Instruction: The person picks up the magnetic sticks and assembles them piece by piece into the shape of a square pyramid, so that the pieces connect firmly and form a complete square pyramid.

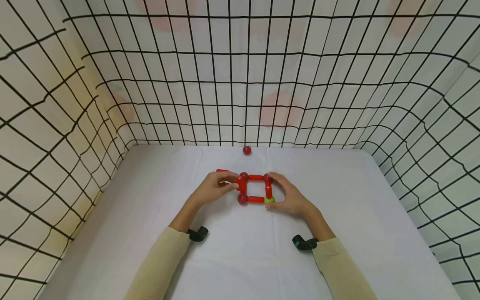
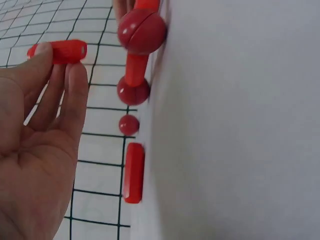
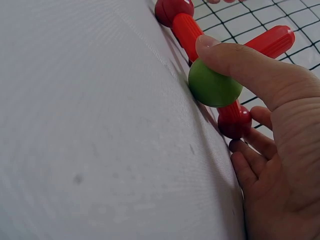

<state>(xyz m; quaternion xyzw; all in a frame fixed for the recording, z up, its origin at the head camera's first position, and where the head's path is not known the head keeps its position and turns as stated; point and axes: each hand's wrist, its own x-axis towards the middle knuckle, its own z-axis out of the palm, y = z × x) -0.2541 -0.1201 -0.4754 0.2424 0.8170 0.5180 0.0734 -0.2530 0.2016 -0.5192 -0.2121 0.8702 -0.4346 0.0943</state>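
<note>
A square of red rods (image 1: 256, 199) joined by balls lies on the white table. Three of its corners are dark red balls (image 1: 243, 198); the near right one is a green ball (image 3: 215, 85). Another red rod (image 3: 274, 42) stands up from the green ball. My right hand (image 1: 291, 199) grips the square's right side, thumb on the green ball and fingers at the far right red ball (image 3: 234, 121). My left hand (image 1: 213, 188) pinches a loose red rod (image 2: 67, 51) between thumb and fingertips, raised above the table beside the square's left side.
A loose red rod (image 2: 133, 172) lies on the table behind my left hand. One red ball (image 1: 246, 150) sits near the table's back edge. Black grid netting (image 1: 228, 81) over white cloth walls encloses the back and both sides.
</note>
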